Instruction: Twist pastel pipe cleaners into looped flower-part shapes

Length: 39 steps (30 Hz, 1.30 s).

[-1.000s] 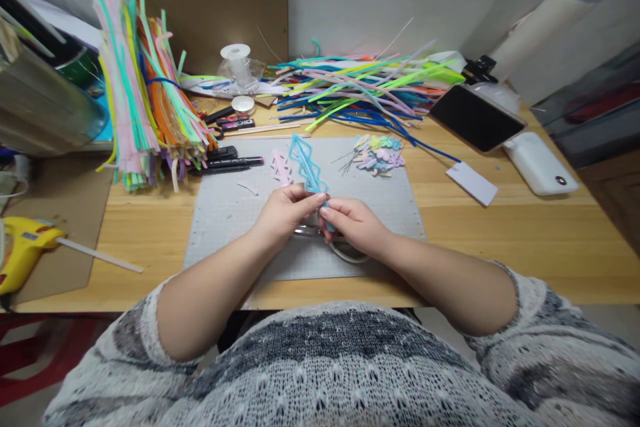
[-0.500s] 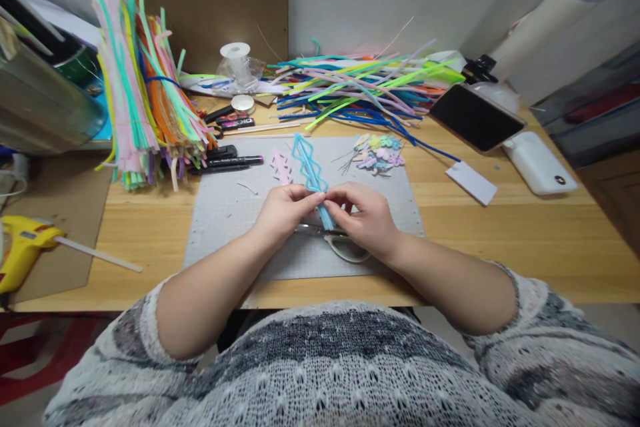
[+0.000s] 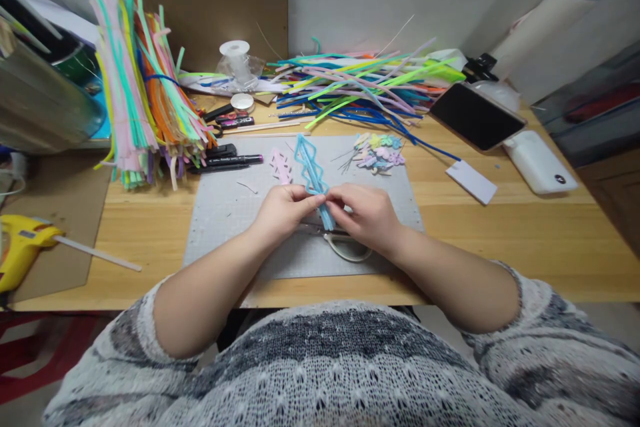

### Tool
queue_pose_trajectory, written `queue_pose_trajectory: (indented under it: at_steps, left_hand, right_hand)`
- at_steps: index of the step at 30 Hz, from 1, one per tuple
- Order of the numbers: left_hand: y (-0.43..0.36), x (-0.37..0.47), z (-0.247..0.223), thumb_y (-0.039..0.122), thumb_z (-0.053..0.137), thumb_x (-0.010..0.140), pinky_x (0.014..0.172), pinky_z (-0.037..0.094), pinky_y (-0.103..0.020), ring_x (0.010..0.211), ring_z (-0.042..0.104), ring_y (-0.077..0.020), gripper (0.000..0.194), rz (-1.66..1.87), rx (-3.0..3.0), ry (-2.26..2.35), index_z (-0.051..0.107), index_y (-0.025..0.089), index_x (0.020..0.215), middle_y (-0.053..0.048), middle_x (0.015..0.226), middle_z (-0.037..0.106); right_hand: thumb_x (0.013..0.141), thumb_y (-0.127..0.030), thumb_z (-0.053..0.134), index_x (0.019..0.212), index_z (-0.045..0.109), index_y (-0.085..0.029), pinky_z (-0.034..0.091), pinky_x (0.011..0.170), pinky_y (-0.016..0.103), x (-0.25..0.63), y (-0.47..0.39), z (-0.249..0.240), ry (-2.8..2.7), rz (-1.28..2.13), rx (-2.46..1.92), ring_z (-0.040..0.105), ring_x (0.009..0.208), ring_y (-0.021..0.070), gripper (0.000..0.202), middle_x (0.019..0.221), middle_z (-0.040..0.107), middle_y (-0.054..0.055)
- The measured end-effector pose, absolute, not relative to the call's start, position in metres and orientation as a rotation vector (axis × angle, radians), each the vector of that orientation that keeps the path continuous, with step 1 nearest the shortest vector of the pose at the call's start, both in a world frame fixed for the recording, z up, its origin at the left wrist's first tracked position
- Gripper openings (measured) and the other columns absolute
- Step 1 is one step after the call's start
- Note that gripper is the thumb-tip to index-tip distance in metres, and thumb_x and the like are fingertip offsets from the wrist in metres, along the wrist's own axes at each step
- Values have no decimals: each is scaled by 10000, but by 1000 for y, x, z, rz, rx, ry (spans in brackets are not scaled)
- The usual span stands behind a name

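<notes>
Between both hands is a blue zigzag pipe-cleaner piece (image 3: 311, 165), its zigzag end pointing away from me and its straight strands toward me. My left hand (image 3: 287, 209) pinches it from the left with thumb and fingers. From the right, my right hand (image 3: 367, 215) closes its fingertips on the same piece near its middle. Scissors with a white handle (image 3: 349, 250) lie beneath, partly hidden by the hands. A pink zigzag piece (image 3: 281, 165) rests just to the left on the grey cutting mat (image 3: 220, 220).
Small pastel pieces (image 3: 380, 152) lie at the mat's right. Behind are loose pipe cleaners (image 3: 360, 83) and a wire spool (image 3: 235, 60). Bundled pipe cleaners (image 3: 130, 87), pens (image 3: 233, 161) and a yellow glue gun (image 3: 25, 243) are left; a phone (image 3: 477, 117) and white card (image 3: 471, 181) right.
The blue piece has shifted very slightly to the right at its far end. Both hands keep their hold on it, with a small change in the right fingers.
</notes>
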<state>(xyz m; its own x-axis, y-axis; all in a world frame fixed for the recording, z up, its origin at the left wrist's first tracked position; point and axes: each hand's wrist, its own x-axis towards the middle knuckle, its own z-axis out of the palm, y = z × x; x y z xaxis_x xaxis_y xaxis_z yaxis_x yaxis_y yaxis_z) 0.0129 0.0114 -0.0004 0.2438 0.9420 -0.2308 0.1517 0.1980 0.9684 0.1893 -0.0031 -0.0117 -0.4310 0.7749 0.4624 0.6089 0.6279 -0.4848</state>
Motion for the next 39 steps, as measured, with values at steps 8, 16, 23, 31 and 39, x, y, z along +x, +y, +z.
queue_pose_trajectory:
  at_steps: [8,16,23,31,39]
  left_hand:
    - [15,10,-8,415,711,671,522,372,-232,521,499,-108,299,775,1261,1197,660,124,627,-20,570,607]
    - [15,9,-7,361,719,665,536,376,-230,524,497,-98,253,785,1240,1162,637,129,606,-9,563,598]
    - [17,10,-6,354,750,636,543,400,-229,524,528,-99,252,781,1077,1053,656,120,632,-16,570,625]
    - [17,11,-4,320,739,643,572,433,-242,545,559,-110,215,749,1101,1008,666,120,665,-14,599,649]
    - [15,16,-15,335,728,636,509,322,-222,495,449,-79,271,936,1078,1196,590,126,532,19,494,529]
  right_hand:
    - [916,-238,454,937,607,-183,422,690,296,191,-2,-12,-2260,229,-1086,616,761,192,163,859,693,75]
    - [923,-226,444,905,590,-191,424,680,284,191,1,-13,-2218,346,-1060,598,749,177,151,842,672,64]
    - [907,-260,503,920,585,-185,423,668,276,193,4,-17,-2077,483,-1074,572,754,166,111,831,633,59]
    - [860,-230,556,876,564,-186,439,530,232,184,5,-24,-1713,959,-1103,561,607,116,48,751,588,2]
    - [832,-161,588,855,634,-192,474,627,262,174,-3,-16,-1693,696,-1046,574,805,154,60,847,611,37]
